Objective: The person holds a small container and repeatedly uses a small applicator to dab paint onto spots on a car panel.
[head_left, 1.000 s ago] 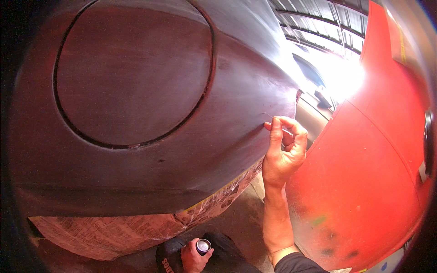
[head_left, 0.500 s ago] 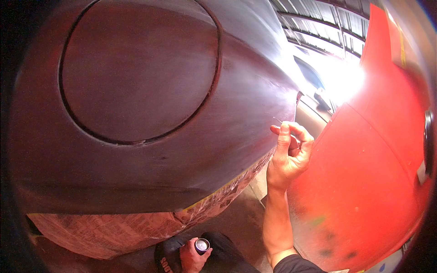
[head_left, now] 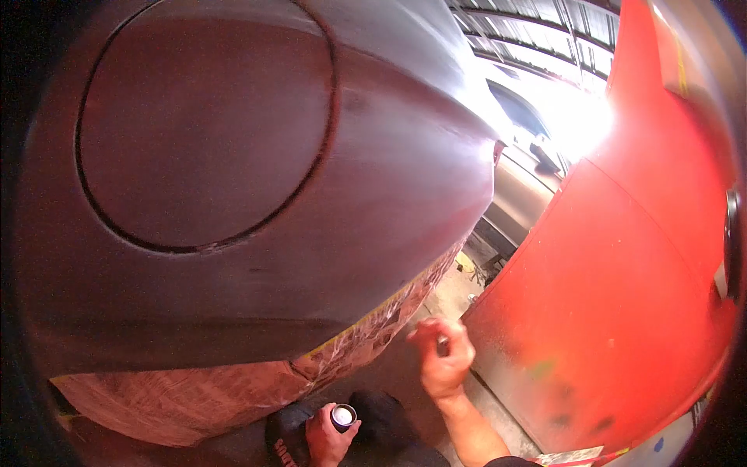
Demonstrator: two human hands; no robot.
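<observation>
My left hand [head_left: 327, 444] is wrapped round a small dark can [head_left: 343, 417], held low over my lap; its round end shows a pale rim and a whitish middle. My right hand [head_left: 447, 356] is raised in the gap between two painted body panels, its fingers curled into a pinch and smeared by motion. What sits in that pinch cannot be made out. To the left spreads a dull dark reddish car panel [head_left: 405, 202], with a large round seam [head_left: 333, 117] in it. Neither hand touches this panel.
Crinkled masking sheet [head_left: 179, 405] edged with yellow tape covers the dark panel's lower side. A bright red panel [head_left: 607, 257] with dark and green spots stands close on the right. Behind are another vehicle [head_left: 529, 187], strong glare and a metal roof [head_left: 537, 31].
My right hand has dropped down and left, away from the dark panel's edge. The thin needle-like thing at its fingertips no longer shows. My left hand keeps its hold; the view has shifted slightly.
</observation>
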